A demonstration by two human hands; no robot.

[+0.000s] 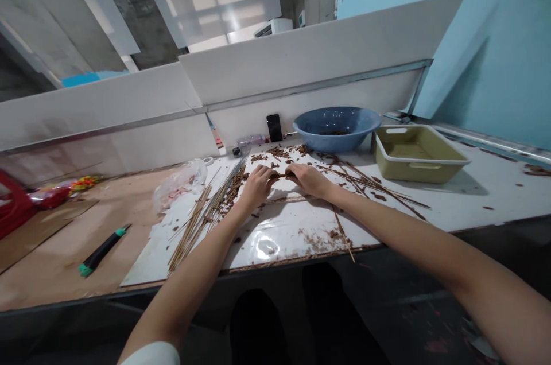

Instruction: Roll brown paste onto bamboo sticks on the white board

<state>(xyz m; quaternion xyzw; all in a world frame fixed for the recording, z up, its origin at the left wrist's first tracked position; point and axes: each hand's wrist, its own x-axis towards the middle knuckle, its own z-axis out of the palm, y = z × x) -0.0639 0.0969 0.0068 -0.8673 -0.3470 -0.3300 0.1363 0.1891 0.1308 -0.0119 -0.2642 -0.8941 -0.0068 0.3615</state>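
Observation:
Both of my hands meet over the white board (275,224) on the table. My left hand (257,186) is closed on one end of a brown-coated stick (280,175), and my right hand (310,179) is closed around its other end. The stick lies roughly level between them, its ends hidden by my fingers. Behind my hands are scattered brown clumps (279,152) of a paste-like material. A bundle of thin sticks (189,233) lies left of my left hand. Several brown-coated sticks (374,182) lie beside my right forearm, and one more (343,233) points toward the front edge.
Back right stand a blue basin (338,138) and an olive tub (413,170). A phone (274,128) leans on the white partition (253,118), near a clear bottle (252,140). To the left are a plastic bag (181,181) and a black-and-green handled tool (103,251).

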